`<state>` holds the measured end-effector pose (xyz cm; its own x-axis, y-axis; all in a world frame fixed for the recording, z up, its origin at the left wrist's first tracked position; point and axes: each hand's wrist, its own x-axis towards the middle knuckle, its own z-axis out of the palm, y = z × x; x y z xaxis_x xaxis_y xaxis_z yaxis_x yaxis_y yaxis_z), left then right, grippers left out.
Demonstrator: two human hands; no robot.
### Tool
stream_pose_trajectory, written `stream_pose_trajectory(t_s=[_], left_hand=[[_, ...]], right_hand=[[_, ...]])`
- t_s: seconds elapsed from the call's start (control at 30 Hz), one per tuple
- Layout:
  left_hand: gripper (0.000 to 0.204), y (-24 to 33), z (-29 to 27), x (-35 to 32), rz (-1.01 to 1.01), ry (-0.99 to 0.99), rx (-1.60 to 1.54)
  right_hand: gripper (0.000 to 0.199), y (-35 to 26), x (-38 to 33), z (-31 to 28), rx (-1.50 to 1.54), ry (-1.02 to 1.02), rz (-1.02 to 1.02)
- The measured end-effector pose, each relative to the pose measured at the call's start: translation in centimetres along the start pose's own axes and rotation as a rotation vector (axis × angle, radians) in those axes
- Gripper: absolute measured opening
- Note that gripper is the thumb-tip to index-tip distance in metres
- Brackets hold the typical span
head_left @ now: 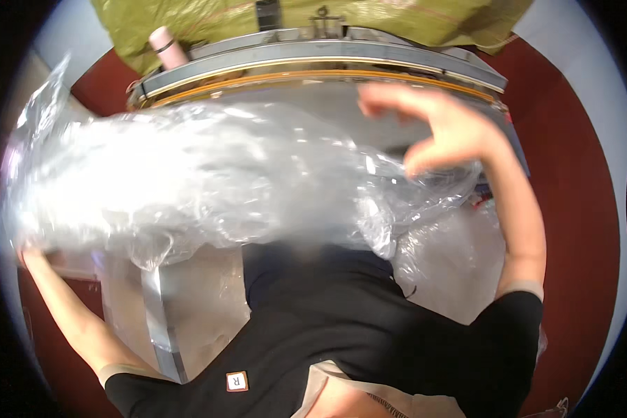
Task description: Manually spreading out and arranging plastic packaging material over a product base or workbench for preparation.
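Film (209, 174) hid the near edge of the grey table (331, 96); we judged the film light, limp, slippery, best gripped by bunched edges, our right hand (453, 129) wide-fingered, left hand (29, 253) fingers indiscernible.

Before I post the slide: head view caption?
Clear plastic sheeting, left hand mostly hidden at its left edge, right hand open and blurred near its right end.

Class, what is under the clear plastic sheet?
A grey surface shows past the clear plastic sheet and seems to run beneath it; glare and folds hide anything else there.
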<state>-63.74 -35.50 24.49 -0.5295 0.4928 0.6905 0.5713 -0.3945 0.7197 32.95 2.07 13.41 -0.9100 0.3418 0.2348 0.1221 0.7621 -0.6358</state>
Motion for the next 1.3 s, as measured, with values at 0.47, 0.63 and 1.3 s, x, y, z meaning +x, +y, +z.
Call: stream_pose_trajectory(t_s=[0.47, 0.63, 1.3], left_hand=[[0.04, -7.3, 20.0, -25.1, -0.563, 0.335, -0.256], [0.033, 4.8, 43.0, -38.6, -0.711, -0.209, -0.535], [0.064, 10.4, 47.4, -37.7, -0.59, -0.659, -0.315]], right_hand=[[0.054, 19.7, -3.9, 30.1, -0.262, -0.006, 0.849], [0.018, 8.2, 7.6, 23.5, 0.551, 0.259, 0.49], [0.041, 3.1, 34.9, 15.6, 0.984, -0.21, -0.017]])
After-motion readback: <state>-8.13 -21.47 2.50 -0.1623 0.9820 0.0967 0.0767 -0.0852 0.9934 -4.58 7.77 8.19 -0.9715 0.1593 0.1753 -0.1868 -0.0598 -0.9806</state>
